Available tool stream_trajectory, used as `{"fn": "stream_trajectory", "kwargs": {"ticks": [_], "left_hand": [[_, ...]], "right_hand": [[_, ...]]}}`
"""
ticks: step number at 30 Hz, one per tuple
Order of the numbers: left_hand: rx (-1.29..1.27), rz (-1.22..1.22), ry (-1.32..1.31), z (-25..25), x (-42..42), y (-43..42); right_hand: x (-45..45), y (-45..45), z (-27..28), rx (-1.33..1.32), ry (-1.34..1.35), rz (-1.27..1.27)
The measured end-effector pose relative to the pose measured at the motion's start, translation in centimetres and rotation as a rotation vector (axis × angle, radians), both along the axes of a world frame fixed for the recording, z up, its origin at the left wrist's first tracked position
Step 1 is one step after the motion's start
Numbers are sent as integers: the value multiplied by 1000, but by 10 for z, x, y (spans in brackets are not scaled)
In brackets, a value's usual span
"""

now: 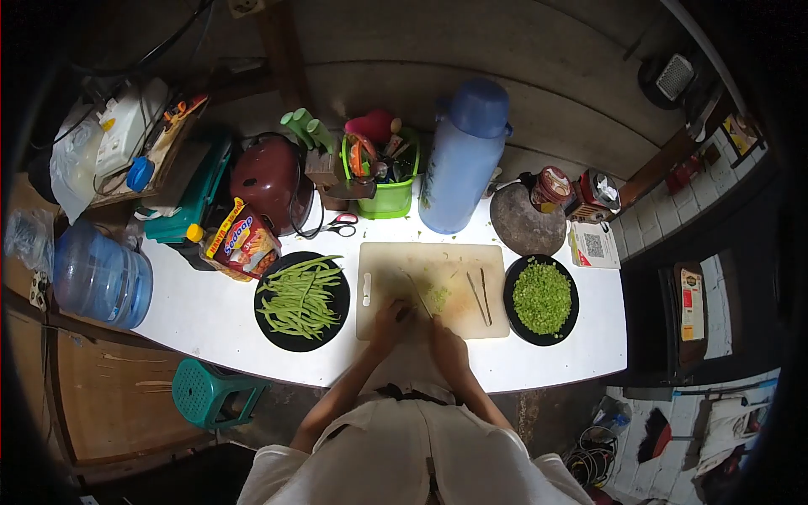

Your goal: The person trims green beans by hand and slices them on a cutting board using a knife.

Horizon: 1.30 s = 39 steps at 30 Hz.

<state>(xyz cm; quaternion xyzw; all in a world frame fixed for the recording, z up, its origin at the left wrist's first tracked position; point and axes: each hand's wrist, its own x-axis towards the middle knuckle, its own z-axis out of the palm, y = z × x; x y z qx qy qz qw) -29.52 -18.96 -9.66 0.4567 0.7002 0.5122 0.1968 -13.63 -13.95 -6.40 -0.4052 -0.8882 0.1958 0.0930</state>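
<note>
On the pale cutting board (396,261), my right hand (449,347) is closed round the handle of a knife (418,292), its thin blade pointing away and to the left. My left hand (391,324) rests at the board's near edge, left of the blade, with curled fingers; what they hold, if anything, is too small to make out. Finely cut green bits (438,296) lie just right of the blade. Two long thin dark pieces (480,296), of a kind I cannot tell, lie further right. Whole green beans (301,296) fill a black plate at left, and chopped green beans (541,297) heap on another at right.
Behind the board stand a blue thermos (465,160), a green utensil basket (387,202) and scissors (341,225). A snack packet (244,244) sits behind the left plate. A stone mortar (526,220) is at back right, and a green stool (206,396) stands below the table.
</note>
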Motion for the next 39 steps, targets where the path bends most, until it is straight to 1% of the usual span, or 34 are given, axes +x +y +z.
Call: {"fn": "stream_trajectory", "kwargs": {"ticks": [1,3,4,6,9,13,15,18,19,22,24,27,30,33,36,39], "left_hand": [[-43,-8,-70,4,0,0],[-58,-20,-85,6,0,0],[-66,-28,-90,7,-1,0],[-37,-23,-44,1,-1,2],[-34,-5,18,1,0,2],[-62,-17,-1,2,0,1],[-43,-7,41,1,0,1],[-15,18,106,6,1,2],[-8,29,125,9,2,3],[101,25,107,-4,3,8],[69,44,124,-6,4,8],[52,49,96,-1,2,6],[32,55,52,3,6,5],[5,64,65,8,4,8],[1,44,62,15,5,5],[39,39,42,13,5,4]], "right_hand": [[4,1,2,-5,-21,-6],[11,1,8,-17,-66,-28],[13,3,7,-11,-44,-39],[11,7,4,-1,6,-60],[7,13,6,106,-7,-95],[10,14,22,-52,176,-157],[12,14,34,-149,279,-175],[19,11,48,-243,196,-162],[21,10,54,-224,207,-138],[33,4,64,-182,218,-81],[38,2,63,-155,220,-60],[47,-1,55,-267,132,-63],[47,-7,53,-366,-20,-90],[46,-7,54,-413,-107,-59],[46,-7,55,-440,-101,-14],[41,-8,61,-522,-240,-31]]}}
